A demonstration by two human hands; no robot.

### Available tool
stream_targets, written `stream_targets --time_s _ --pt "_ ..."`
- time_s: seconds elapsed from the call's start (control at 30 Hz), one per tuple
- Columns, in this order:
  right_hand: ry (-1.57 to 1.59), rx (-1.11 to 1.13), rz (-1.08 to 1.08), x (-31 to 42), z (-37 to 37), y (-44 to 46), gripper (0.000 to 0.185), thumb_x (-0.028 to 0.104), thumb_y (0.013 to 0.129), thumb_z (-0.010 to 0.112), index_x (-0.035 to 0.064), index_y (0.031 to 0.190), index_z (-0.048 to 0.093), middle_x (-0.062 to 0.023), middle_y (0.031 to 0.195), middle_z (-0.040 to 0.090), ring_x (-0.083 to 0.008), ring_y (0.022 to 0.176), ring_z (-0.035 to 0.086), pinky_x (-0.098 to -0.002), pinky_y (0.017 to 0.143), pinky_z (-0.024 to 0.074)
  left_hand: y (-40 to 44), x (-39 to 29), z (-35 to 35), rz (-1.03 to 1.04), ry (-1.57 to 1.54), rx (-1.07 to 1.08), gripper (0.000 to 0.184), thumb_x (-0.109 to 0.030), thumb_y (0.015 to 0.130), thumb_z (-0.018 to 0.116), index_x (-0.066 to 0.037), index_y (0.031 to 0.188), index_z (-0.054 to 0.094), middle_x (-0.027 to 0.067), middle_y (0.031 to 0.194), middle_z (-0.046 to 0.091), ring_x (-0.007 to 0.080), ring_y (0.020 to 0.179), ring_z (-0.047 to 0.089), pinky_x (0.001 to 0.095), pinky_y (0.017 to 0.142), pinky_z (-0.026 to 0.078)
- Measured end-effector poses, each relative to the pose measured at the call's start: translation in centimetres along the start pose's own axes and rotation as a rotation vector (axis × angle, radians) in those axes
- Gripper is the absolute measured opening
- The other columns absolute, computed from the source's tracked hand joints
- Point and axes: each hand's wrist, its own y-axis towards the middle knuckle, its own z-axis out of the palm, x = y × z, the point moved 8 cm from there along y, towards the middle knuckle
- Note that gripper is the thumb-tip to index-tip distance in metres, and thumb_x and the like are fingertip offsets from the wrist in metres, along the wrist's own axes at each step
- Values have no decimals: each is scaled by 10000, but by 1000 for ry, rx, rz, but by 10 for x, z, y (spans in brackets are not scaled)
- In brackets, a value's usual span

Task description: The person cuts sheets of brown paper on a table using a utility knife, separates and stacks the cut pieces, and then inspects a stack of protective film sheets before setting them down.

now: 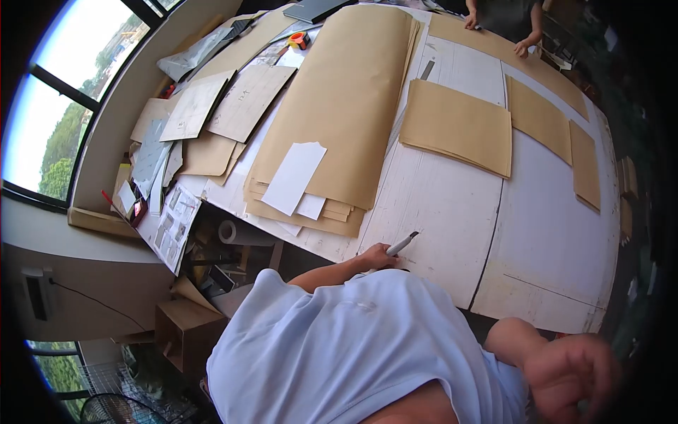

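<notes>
My left hand (378, 257) is closed around a utility knife (401, 245) with a pale handle, over the front edge of the white table (438, 219). The knife's dark tip points up and to the right. My right hand (571, 374) is raised off the table at the lower right, close to the camera and somewhat blurred. Its fingers are loosely bent and apart, with nothing visible in them. Beyond the knife lies a large stack of brown paper sheets (346, 92), with a white paper piece (295, 177) on top. A smaller brown stack (455, 127) sits to its right.
More brown sheets (540, 116) and a narrow brown piece (585, 166) lie at the right. At the far side, a co-worker's hands (522, 48) touch a long brown strip (494, 49). Boards (251, 102) and an orange tape roll (299, 40) are at the left.
</notes>
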Motion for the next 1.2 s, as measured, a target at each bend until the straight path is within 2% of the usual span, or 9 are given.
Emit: stream_targets --time_s 0.07,0.17,0.23,0.33,0.5,0.6,0.73,0.77,1.2 --pt "-391 161 248 -3 -58 -8 90 85 873 683 112 855 599 17 899 516 -136 958 476 -331 1014 337 6 10 2 -20 -43 -6 276 -279 811 765 -55 950 683 37 757 667 137 661 620 304 603 496" --pt "-1310 -13 663 -17 -203 -71 87 12 886 664 52 900 587 -43 896 574 -115 847 536 -284 832 444 4 7 -1 -45 3 -52 286 -279 807 767 -44 946 682 45 756 667 144 660 625 302 607 497" --pt "-1404 -226 1047 8 -308 -167 67 5 879 664 -5 909 605 9 764 587 -81 732 555 -216 698 456 3 8 0 -45 -46 -41 294 -283 806 769 -39 946 682 53 760 668 147 664 627 307 604 499" --pt "-1603 -113 1424 52 -360 -296 200 66 907 602 -23 1080 650 -122 844 699 -125 751 645 -259 716 508 7 11 1 -26 -38 -50 297 -283 806 773 -36 944 682 55 756 667 146 647 620 308 584 493" --pt "-1436 -36 1674 60 -376 -355 323 194 918 614 35 1197 652 -153 963 729 -235 884 703 -335 801 540 10 4 -1 -36 23 -71 283 -287 810 770 -35 887 669 44 717 653 132 582 584 296 523 460" --pt "-1751 154 1493 51 -369 -318 341 275 938 622 65 1204 659 -206 996 716 -283 923 707 -339 824 546 10 -4 -2 -62 112 -31 265 -287 813 756 -42 852 663 39 707 646 127 581 578 299 517 454" --pt "-2250 574 1482 66 -397 -325 675 436 850 701 143 1419 489 -277 1464 420 -426 1349 408 -542 1051 388 10 -11 1 -58 104 37 252 -282 818 741 -44 829 660 36 693 637 127 572 568 297 510 442" --pt "-2119 473 1837 76 -410 -340 902 540 805 701 148 1519 313 -239 1603 137 -453 1464 130 -689 1073 241 6 -13 0 -73 109 19 253 -282 820 736 -39 824 664 35 692 638 127 573 567 297 512 442" --pt "-2232 636 1882 77 -404 -352 1117 620 726 739 190 1569 146 -207 1630 -19 -417 1497 -4 -735 1085 165 9 -5 -2 -20 119 -16 308 -335 828 751 -40 802 666 19 664 617 110 546 535 304 492 416"
